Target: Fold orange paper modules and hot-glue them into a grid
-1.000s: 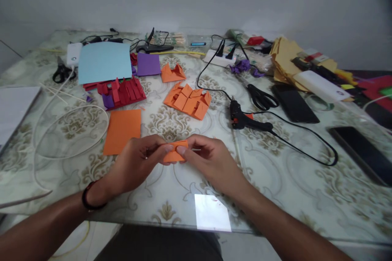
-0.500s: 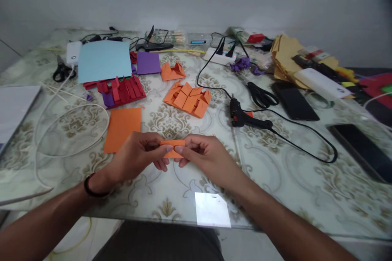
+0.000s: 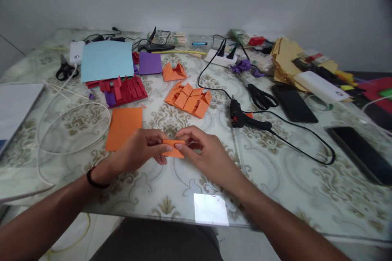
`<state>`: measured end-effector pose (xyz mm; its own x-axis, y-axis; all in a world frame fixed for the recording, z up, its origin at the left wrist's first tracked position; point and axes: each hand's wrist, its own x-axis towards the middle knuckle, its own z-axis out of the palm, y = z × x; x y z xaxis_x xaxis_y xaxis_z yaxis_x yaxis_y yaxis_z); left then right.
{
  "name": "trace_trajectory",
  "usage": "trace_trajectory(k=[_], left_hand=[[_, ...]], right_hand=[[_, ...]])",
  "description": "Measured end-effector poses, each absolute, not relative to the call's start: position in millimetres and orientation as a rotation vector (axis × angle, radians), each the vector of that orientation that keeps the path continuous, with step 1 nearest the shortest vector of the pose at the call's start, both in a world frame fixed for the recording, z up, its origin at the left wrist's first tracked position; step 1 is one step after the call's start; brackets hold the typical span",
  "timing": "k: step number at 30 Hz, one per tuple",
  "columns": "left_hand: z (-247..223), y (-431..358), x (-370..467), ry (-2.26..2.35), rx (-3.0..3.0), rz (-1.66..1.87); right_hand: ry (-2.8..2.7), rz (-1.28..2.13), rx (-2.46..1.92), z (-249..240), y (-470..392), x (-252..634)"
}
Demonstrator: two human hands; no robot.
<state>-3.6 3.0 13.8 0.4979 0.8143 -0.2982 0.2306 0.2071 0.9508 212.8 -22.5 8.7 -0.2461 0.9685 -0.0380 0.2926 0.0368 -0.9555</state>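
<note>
A small folded piece of orange paper is held between my two hands, just above the table. My left hand pinches its left end with thumb and fingers. On its right part rests the thumb of my right hand, whose fingers curl behind the fold. Left of them, a flat orange sheet lies partly behind my left hand. Folded orange paper pieces lie beyond: a larger group and a smaller one.
A black hot glue gun with a looping cord lies to the right, near black scissors and two phones. Red folded strips, a light blue sheet and a purple square are at the back left. A white cable curls on the left.
The fingers of my right hand have lifted and shifted behind the orange paper, which is now slightly tilted. My left hand keeps its pinch. The view has moved slightly.
</note>
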Motion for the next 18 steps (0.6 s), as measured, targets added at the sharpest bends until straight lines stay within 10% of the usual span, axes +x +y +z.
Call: trace_trajectory(k=[18], left_hand=[[9.9,-5.3,-7.3,0.911,2.323,0.817]], right_hand=[[-1.678,1.262,-1.305,7.8,-21.8,214.8]])
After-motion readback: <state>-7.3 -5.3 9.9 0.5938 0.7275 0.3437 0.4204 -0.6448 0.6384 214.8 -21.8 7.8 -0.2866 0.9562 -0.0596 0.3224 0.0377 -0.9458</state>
